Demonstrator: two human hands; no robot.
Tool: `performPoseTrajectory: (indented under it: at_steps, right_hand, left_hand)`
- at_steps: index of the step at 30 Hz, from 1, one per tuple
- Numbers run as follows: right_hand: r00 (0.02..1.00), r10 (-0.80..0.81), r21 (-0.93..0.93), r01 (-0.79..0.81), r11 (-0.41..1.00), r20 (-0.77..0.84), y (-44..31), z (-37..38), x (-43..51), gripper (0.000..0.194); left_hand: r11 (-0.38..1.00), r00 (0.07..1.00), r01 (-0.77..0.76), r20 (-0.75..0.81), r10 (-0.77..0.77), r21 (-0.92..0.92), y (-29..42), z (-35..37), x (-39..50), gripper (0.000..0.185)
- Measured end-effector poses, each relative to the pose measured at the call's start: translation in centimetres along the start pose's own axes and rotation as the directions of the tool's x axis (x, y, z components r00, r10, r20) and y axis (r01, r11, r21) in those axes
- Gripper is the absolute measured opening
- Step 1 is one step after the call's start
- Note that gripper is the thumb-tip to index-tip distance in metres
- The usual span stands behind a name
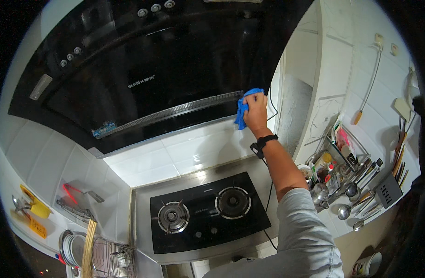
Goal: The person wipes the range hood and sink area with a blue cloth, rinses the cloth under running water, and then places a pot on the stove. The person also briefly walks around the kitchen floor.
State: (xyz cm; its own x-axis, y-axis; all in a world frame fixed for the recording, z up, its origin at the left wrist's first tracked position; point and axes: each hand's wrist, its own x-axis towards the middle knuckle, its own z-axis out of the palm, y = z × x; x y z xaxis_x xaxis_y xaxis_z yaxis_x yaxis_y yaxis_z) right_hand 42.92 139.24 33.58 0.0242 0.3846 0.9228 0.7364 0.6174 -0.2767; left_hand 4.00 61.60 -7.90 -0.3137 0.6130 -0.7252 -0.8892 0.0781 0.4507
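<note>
My right hand grips a blue cloth and presses it against the lower right edge of a black glass range hood. A black strap with a small device sits on the right wrist. The ribbed metal strip of the hood runs left from the cloth, with a blue sticker at its far end. My left hand is out of view. Below the hood lies a black two-burner gas hob set in a steel counter.
Ladles, spatulas and bottles crowd a rack at the right. A skimmer hangs on the tiled wall. A dish rack with plates and chopsticks stands lower left. A black cable runs beside the hob.
</note>
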Motion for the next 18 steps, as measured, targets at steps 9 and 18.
performPoseTrajectory:
  at_steps: [9, 18]
  right_hand:
    - [0.926, -0.068, 0.036, 0.087, 0.996, -0.371, 0.1, -4.2, 9.5, 0.029]
    - [0.679, -0.193, -0.114, 0.16, 0.981, -0.709, -4.2, -18.1, 24.9, 0.027]
  left_hand:
    - [1.0, 1.0, 0.002, 0.028, -0.002, 0.006, 0.9, 0.3, 1.0, 0.031]
    - [0.993, 0.99, -0.103, 0.095, 0.108, -0.048, 0.6, -2.2, 0.4, 0.033]
